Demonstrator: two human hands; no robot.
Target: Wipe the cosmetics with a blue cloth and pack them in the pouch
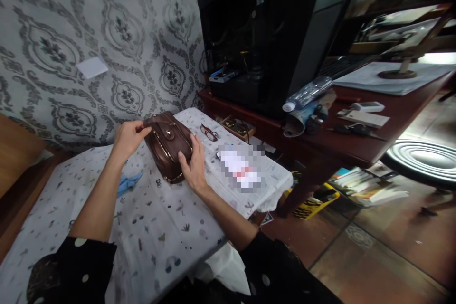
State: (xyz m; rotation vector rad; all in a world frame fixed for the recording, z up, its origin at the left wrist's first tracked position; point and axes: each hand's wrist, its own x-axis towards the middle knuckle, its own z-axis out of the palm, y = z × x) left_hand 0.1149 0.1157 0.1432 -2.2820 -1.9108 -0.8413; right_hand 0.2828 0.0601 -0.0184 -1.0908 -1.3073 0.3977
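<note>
A brown leather handbag (167,145) with gold zippers and a round metal clasp lies on a white printed cloth (149,237). At its far left corner, my left hand (127,140) is closed in a pinch; what the fingertips hold, if anything, is too small to make out. My right hand (194,166) grips the bag's right side, with the thumb on its face and the fingers along the edge. A crumpled blue cloth (128,183) lies left of the bag, beside my left forearm. Red-framed glasses (208,132) rest just beyond the bag to the right.
A blurred-out white and red item (239,169) lies right of my right hand. Beyond stands a dark red desk (342,133) with a black computer case (256,33) and a plastic bottle (308,94). A round stool (425,161) and yellow crate (317,203) are at right.
</note>
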